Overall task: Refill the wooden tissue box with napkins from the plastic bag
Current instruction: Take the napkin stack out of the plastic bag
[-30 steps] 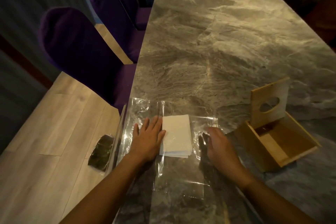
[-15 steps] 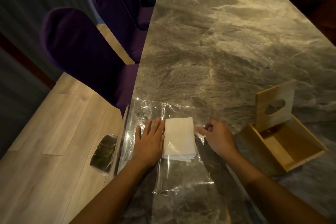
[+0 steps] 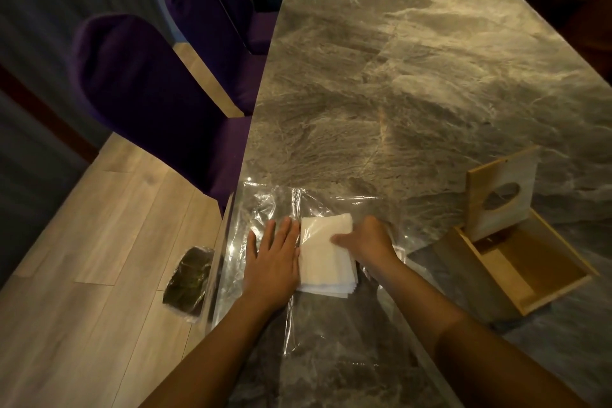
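A stack of white napkins lies inside a clear plastic bag near the table's left edge. My left hand rests flat on the bag just left of the stack, fingers spread. Over the right side of the stack lies my right hand, its thumb on top of the napkins and the other fingers hidden. The wooden tissue box stands to the right with nothing inside, its lid with the oval slot raised upright.
The grey marble table stretches away ahead. Purple chairs stand along its left side. A dark packet in plastic lies on the wooden floor below the table's left edge.
My right hand has moved left from the bag's right part onto the napkin stack. The left hand has stayed flat on the bag.
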A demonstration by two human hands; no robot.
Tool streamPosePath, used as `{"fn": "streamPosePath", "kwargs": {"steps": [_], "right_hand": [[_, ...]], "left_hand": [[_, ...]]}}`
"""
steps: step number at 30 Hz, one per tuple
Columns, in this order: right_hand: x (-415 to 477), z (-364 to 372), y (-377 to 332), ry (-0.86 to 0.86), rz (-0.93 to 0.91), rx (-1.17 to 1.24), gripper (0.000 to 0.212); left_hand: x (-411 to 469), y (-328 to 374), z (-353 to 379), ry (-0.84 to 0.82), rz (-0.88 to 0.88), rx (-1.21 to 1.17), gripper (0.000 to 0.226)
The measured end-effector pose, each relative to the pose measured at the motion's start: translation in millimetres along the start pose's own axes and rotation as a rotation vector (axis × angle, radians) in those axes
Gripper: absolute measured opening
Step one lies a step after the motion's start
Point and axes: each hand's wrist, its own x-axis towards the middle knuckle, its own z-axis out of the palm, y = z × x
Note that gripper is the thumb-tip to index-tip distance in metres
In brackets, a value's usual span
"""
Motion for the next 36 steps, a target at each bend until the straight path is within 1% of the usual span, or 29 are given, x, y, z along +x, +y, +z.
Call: {"fn": "streamPosePath", "kwargs": {"steps": [3, 6, 10, 13, 15, 18, 22, 25, 28, 30, 33, 36], "right_hand": [[1, -2, 0, -0.04, -0.002, 0.056, 0.037], [-1, -4, 4, -0.071, 0.033, 0.202, 0.026], [-5, -21, 12, -0.065, 0.06, 0.275, 0.026], [-11, -42, 15, -0.049, 0.064, 0.307, 0.026], [-18, -57, 13, -0.018, 0.022, 0.316, 0.025], [-30, -78, 9, 0.043, -0.076, 0.324, 0.029], [-45, -101, -4, 0.166, -0.236, 0.373, 0.013], [-54, -114, -13, 0.22, -0.341, 0.384, 0.009], [-61, -121, -16, 0.212, -0.385, 0.41, 0.011], [-60, -122, -15, 0.205, -0.381, 0.412, 0.013], [-55, -123, -11, 0.184, -0.371, 0.369, 0.011], [-53, -125, -9, 0.119, -0.355, 0.378, 0.011]], "left_hand": [[0, 0, 0, 0.001, 0.004, -0.004, 0.074], [-1, 1, -1, 0.001, 0.001, -0.004, 0.074], [0, 1, -3, -0.025, -0.014, 0.021, 0.075], [-1, 5, -6, -0.041, -0.005, -0.011, 0.071], [-2, 11, -9, -0.047, -0.004, 0.0, 0.068], [-1, 26, -14, -0.044, -0.037, 0.092, 0.066], [5, 47, -25, -0.045, -0.042, 0.172, 0.061], [12, 63, -28, -0.083, -0.025, 0.207, 0.069], [21, 76, -32, -0.04, 0.009, 0.3, 0.073], [25, 82, -34, -0.067, -0.015, 0.317, 0.078], [29, 86, -32, -0.093, -0.07, 0.281, 0.076], [34, 88, -32, -0.103, -0.071, 0.357, 0.072]]}}
